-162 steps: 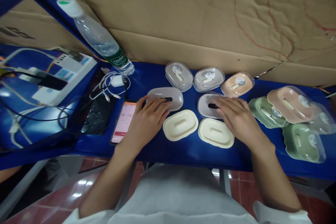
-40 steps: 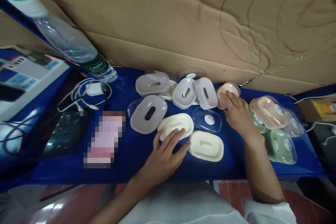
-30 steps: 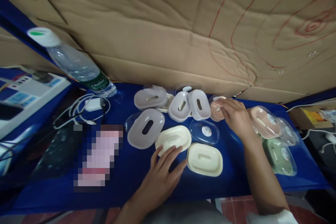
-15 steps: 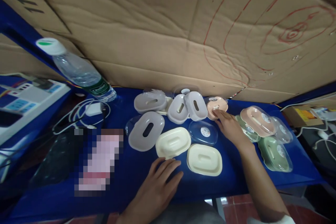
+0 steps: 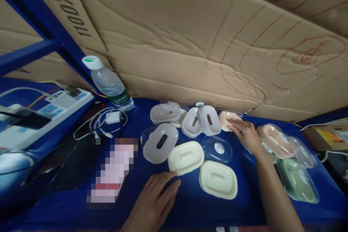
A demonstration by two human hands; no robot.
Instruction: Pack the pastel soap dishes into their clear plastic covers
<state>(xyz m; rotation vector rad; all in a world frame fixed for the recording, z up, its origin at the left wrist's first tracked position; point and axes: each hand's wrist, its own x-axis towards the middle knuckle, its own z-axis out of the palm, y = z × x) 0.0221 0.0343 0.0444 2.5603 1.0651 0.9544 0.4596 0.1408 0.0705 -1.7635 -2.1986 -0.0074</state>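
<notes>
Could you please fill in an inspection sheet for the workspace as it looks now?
Surface: blue table, visible between the dishes.
Job's things: two cream trays in front; four grey slotted dishes; clear stickered lid; peach box; lidded pink box and green box.
Clutter: water bottle; phone-like item, pixelated.
Left hand: near the left cream tray; contact unclear.
Right hand: fingers at the peach box; grip unclear.
Cables: white charger with coiled cable; power strip with cords.
Surroundings: cardboard behind, marked with red curves; co-workers, nothing seen.

The table (image 5: 250, 203) held two cream trays (image 5: 186, 157), a clear cover (image 5: 219, 148), grey boxes (image 5: 160, 143), a peach box (image 5: 224, 118), green boxes (image 5: 301, 181), a bottle (image 5: 110, 85), a phone (image 5: 112, 166) and a charger (image 5: 113, 117).
</notes>
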